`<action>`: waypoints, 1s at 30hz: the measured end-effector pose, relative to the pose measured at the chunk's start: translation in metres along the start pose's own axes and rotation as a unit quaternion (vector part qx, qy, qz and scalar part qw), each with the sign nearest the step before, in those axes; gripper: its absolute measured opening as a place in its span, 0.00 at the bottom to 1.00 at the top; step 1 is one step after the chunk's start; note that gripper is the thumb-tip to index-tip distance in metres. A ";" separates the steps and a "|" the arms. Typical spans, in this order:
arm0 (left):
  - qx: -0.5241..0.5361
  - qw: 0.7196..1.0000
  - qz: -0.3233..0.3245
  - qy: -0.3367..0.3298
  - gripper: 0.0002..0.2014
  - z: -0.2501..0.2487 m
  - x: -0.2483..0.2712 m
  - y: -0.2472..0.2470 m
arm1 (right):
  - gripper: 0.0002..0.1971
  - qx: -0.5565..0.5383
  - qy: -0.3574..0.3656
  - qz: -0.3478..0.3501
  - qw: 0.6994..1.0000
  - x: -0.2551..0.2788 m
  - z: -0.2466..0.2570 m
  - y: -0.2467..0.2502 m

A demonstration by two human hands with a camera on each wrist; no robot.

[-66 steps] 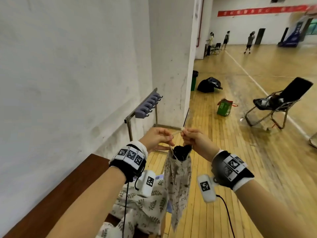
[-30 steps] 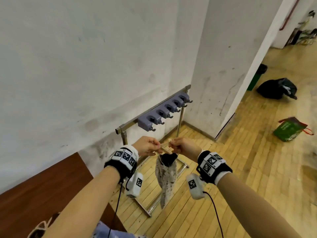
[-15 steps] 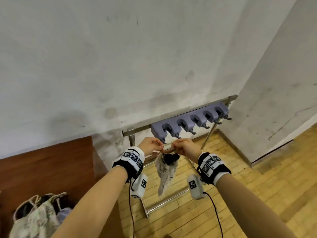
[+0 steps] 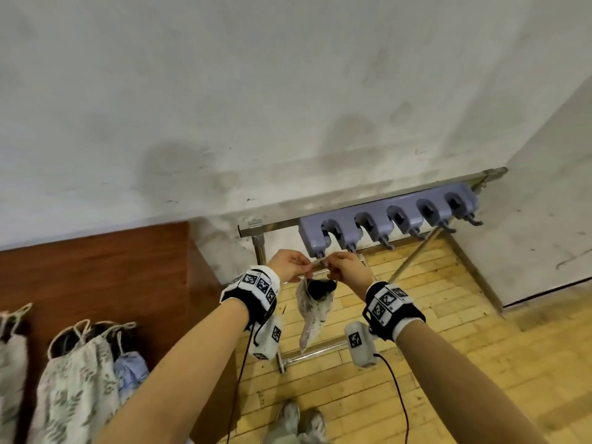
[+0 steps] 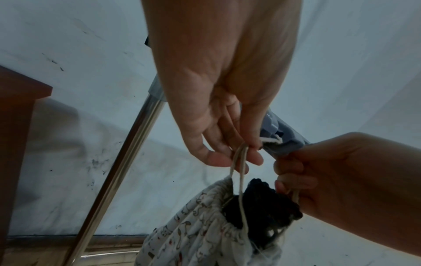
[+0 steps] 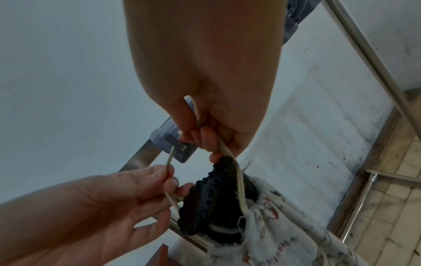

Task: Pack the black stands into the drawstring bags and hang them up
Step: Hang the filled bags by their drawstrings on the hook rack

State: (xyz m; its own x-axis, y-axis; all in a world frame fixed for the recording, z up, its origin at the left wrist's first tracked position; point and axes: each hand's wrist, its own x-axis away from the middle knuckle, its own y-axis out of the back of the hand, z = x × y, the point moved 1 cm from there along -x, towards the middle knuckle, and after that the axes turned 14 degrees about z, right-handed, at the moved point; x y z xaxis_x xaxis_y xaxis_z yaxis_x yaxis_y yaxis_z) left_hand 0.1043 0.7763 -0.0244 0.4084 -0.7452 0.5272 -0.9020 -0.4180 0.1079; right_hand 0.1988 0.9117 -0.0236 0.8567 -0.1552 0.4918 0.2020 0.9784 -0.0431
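Note:
A patterned drawstring bag (image 4: pixel 312 310) hangs between my hands, and a black stand (image 4: pixel 320 288) pokes out of its mouth. My left hand (image 4: pixel 290 264) pinches one loop of the pale cord (image 5: pixel 238 172). My right hand (image 4: pixel 346 267) pinches the cord on the other side. The cord is stretched between them right under the leftmost hook (image 6: pixel 180 149) of the grey-purple hook rail (image 4: pixel 384 219). The wrist views show the cord touching that hook, the stand's ridged edge (image 6: pixel 212 198) and the gathered bag mouth (image 5: pixel 200 234).
The rail sits on a metal rack (image 4: pixel 259 248) against the white wall. A brown wooden table (image 4: pixel 96 277) at the left carries more patterned bags (image 4: pixel 73 379) and a blue one (image 4: pixel 129 370). My shoes (image 4: pixel 294 421) stand on the wooden floor below.
I have turned from the hall toward the wall and come up to the rack. Both hands carried the bag up to the leftmost hook, still pinching the cord.

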 end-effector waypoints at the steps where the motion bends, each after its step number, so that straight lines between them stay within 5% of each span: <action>1: 0.000 1.000 0.004 0.003 0.03 0.001 -0.001 0.001 | 0.16 -0.009 -0.007 0.001 1.000 -0.001 0.000 0.000; 5: -0.008 1.000 0.013 0.020 0.02 0.005 -0.006 0.000 | 0.15 -0.014 -0.016 0.008 1.000 -0.002 0.000 0.001; 10: -0.051 0.996 0.053 0.046 0.14 0.007 -0.015 0.002 | 0.06 0.020 -0.047 -0.006 0.999 -0.003 0.001 0.002; 14: -0.093 0.988 0.102 0.071 0.20 0.004 -0.012 0.015 | 0.19 0.011 -0.064 -0.008 0.998 0.007 0.006 -0.001; 19: -0.076 0.985 0.114 0.109 0.23 0.005 0.023 0.051 | 0.22 0.099 -0.021 0.011 0.995 0.037 0.044 -0.011; 24: -0.001 0.996 -0.021 0.090 0.19 0.027 0.088 0.108 | 0.18 0.169 0.078 0.014 0.982 0.035 0.104 -0.038; 30: 0.140 0.963 -0.208 0.097 0.18 0.087 0.221 0.170 | 0.09 0.171 0.088 0.181 0.964 -0.006 0.137 -0.152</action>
State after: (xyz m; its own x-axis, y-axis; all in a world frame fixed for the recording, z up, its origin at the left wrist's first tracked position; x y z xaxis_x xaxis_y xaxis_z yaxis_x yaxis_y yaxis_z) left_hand 0.0533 0.4953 0.0367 0.6676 -0.3835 0.6381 -0.5822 -0.8032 0.1264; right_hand 0.0977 0.7827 0.0987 0.9149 0.2138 0.3423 -0.2683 0.9558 0.1202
